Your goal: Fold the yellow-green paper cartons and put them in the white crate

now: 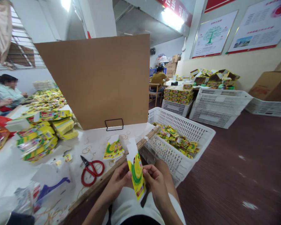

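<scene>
I hold a flat yellow-and-green carton (136,173) upright over my lap, its white flap pointing up. My left hand (118,180) pinches its left edge and my right hand (155,182) grips its right edge, fingers curled. A small stack of the same flat cartons (112,150) lies on the white table (9,168) just ahead. Red-handled scissors (91,170) lie to the left of my hands near the table edge.
A brown cardboard sheet (96,81) stands upright on a wire stand. A white basket (184,131) with folded cartons sits to my right on the floor. Piles of yellow packs (42,134) lie at left. Other people sit at far left and in the back.
</scene>
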`<state>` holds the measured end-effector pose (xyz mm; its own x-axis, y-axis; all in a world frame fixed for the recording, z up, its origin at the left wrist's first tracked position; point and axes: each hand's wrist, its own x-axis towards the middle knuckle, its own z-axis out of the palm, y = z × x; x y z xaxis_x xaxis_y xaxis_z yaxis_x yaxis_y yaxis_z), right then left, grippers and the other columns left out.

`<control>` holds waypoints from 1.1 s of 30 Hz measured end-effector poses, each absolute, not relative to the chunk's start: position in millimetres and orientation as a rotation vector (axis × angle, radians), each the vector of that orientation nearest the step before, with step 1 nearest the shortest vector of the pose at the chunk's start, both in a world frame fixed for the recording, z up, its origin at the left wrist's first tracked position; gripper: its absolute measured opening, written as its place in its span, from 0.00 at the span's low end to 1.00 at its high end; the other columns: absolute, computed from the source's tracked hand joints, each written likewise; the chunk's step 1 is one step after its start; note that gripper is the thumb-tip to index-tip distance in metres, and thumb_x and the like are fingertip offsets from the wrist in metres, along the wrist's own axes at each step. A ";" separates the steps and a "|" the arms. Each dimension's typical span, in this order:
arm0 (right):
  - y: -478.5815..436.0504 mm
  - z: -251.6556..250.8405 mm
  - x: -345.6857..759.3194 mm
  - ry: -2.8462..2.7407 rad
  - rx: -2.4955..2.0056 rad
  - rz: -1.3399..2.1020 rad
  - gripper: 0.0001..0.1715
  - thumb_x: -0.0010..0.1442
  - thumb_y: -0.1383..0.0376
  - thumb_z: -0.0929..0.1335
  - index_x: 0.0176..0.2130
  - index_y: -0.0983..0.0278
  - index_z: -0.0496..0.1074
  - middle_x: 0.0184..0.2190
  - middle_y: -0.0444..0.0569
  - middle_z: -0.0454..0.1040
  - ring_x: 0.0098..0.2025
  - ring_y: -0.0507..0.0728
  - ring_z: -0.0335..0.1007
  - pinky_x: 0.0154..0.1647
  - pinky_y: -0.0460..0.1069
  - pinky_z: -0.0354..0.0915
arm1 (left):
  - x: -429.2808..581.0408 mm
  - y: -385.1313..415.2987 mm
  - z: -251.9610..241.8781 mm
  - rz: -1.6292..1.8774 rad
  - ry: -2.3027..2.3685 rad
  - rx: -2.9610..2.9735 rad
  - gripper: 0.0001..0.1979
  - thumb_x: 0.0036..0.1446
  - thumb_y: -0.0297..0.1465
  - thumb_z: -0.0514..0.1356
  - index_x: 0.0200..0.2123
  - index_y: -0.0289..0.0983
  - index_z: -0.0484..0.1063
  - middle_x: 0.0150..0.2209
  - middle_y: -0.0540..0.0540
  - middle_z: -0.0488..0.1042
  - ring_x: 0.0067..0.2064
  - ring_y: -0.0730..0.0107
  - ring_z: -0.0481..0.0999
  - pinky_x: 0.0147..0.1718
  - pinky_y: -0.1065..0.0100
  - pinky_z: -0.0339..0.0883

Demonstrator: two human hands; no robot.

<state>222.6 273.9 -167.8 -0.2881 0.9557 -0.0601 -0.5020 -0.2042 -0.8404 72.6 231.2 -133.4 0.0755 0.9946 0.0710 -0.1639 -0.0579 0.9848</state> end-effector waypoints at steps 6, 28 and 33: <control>269.1 -161.2 218.0 -0.898 -0.738 1.760 0.18 0.42 0.53 0.77 0.24 0.64 0.73 0.18 0.42 0.70 0.22 0.51 0.64 0.24 0.46 0.62 | 77.9 232.6 -130.0 1.236 0.934 1.149 0.27 0.53 0.45 0.61 0.52 0.36 0.71 0.54 0.35 0.71 0.56 0.49 0.68 0.54 0.55 0.62; 270.8 -174.9 221.3 -1.145 -0.872 1.493 0.16 0.50 0.57 0.74 0.25 0.65 0.69 0.23 0.45 0.72 0.26 0.53 0.65 0.28 0.46 0.62 | 87.1 240.3 -142.8 1.419 1.292 1.102 0.31 0.51 0.38 0.63 0.53 0.37 0.54 0.44 0.37 0.77 0.46 0.54 0.76 0.46 0.57 0.70; 275.3 -164.9 227.0 -1.133 -0.716 1.589 0.17 0.53 0.57 0.72 0.41 0.62 0.75 0.38 0.51 0.77 0.41 0.59 0.72 0.45 0.52 0.66 | 81.5 234.0 -137.9 1.426 1.247 1.078 0.35 0.54 0.37 0.61 0.56 0.39 0.41 0.42 0.39 0.77 0.43 0.55 0.78 0.40 0.58 0.72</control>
